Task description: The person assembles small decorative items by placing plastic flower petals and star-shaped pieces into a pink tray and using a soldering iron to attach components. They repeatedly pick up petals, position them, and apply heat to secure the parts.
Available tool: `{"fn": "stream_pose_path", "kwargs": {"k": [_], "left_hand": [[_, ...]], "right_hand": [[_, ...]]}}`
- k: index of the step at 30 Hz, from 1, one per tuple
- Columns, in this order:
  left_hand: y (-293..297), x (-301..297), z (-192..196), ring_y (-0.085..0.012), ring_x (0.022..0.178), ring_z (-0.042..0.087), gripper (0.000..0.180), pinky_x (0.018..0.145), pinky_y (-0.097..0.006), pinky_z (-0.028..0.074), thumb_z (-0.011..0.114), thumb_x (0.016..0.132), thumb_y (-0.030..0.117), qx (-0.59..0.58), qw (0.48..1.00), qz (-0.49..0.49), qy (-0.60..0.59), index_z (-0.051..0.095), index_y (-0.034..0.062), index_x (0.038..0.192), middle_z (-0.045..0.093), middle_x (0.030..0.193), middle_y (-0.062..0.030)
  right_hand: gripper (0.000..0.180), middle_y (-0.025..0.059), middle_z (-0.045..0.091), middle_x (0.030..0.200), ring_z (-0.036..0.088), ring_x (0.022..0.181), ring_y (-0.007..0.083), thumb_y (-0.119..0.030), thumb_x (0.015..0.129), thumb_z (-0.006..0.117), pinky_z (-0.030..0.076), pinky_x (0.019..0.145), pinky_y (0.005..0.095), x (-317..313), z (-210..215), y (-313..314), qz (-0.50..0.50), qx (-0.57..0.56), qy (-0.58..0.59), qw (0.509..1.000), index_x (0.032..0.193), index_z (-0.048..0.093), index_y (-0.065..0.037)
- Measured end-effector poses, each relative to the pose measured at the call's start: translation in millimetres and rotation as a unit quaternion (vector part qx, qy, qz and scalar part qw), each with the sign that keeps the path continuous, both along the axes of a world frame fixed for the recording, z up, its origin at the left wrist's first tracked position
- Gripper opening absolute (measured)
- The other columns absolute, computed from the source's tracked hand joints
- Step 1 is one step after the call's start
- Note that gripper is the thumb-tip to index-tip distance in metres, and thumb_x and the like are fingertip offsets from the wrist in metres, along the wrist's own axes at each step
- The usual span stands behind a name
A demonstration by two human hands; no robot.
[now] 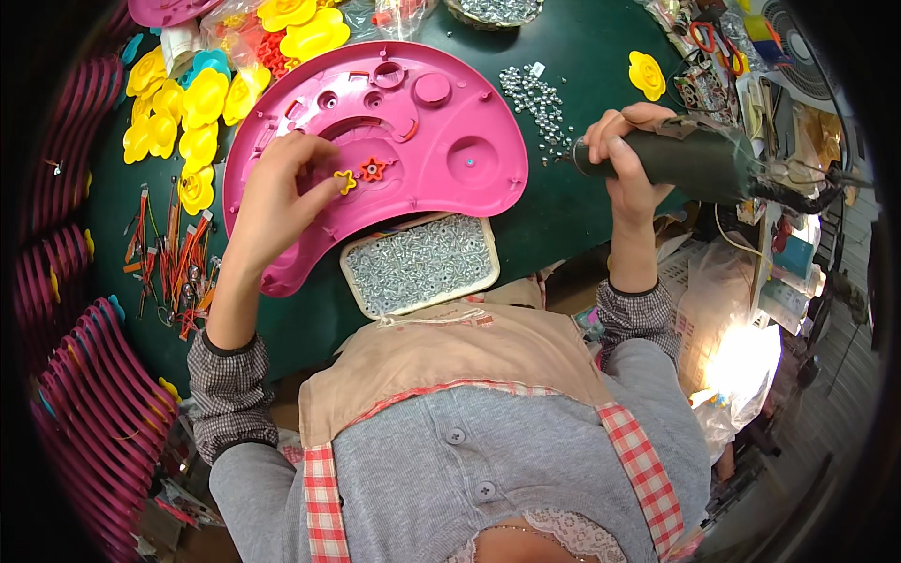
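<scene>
A pink plastic half-moon shell (450, 113) lies on the table with its moulded hollows, pegs and rings facing up. Over its left part is my left hand (291, 183), thumb and bent fingers apart. The thumb tip is right beside a small yellow star-shaped piece (347, 181); whether they touch I cannot tell. Next to that sits a red star-shaped piece (373, 169) with a grey centre. To the right of the shell, my right hand (629, 159) is wrapped around a dark green cylindrical power screwdriver (690, 159), held sideways, a cable at its right end.
A tray of small silver screws (422, 263) stands below the shell. Loose silver parts (535, 98) are scattered to its right. Yellow flower-shaped pieces (202, 98) and red-wired parts (178, 253) lie on the left. Stacked pink shells (103, 413) line the left edge.
</scene>
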State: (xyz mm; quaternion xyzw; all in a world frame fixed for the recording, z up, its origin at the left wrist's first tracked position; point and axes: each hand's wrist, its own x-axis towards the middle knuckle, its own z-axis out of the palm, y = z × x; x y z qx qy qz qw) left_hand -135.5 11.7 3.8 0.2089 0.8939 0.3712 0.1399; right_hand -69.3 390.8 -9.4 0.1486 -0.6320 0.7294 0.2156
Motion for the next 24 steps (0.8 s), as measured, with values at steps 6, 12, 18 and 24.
{"fn": "stream_pose_path", "kwargs": {"k": [6,12,18,24], "left_hand": [[29,34,-2,-0.0244,0.089,0.064,0.020,0.082,-0.037,0.051,0.079,0.087,0.010,0.122,0.985,0.049,0.114,0.073,0.0013,0.104,0.069,0.095,-0.0106],[97,38,-15,-0.0300,0.090,0.063,0.018,0.082,-0.042,0.047,0.077,0.089,0.018,0.181,0.970,-0.041,0.156,0.072,0.0069,0.102,0.069,0.091,-0.0096],[103,37,-25,-0.0254,0.083,0.060,0.016,0.080,-0.038,0.045,0.080,0.088,0.014,0.233,0.959,-0.065,0.146,0.073,0.0063,0.101,0.069,0.086,-0.0053],[79,42,-21,-0.0226,0.074,0.056,0.013,0.068,-0.036,0.045,0.083,0.082,0.007,0.266,0.955,-0.040,0.121,0.072,0.0037,0.088,0.067,0.083,-0.0061]], "right_hand": [[0.042,0.0087,0.060,0.077,0.060,0.067,0.0205,0.010,0.088,0.060,0.056,0.071,0.0415,-1,12,-9,-0.022,-0.003,0.064,0.998,0.127,0.054,-0.002],[0.045,0.0092,0.058,0.076,0.057,0.064,0.0213,-0.005,0.088,0.059,0.051,0.071,0.0427,6,61,-39,0.058,-0.052,0.110,0.991,0.132,0.050,-0.004],[0.046,0.0067,0.060,0.077,0.057,0.061,0.0188,-0.009,0.088,0.060,0.052,0.071,0.0414,6,67,-65,0.113,-0.094,0.110,0.983,0.133,0.050,-0.007],[0.045,0.0047,0.060,0.078,0.057,0.059,0.0174,-0.012,0.088,0.060,0.052,0.070,0.0399,5,70,-84,0.111,-0.122,0.092,0.982,0.132,0.051,-0.011]]}}
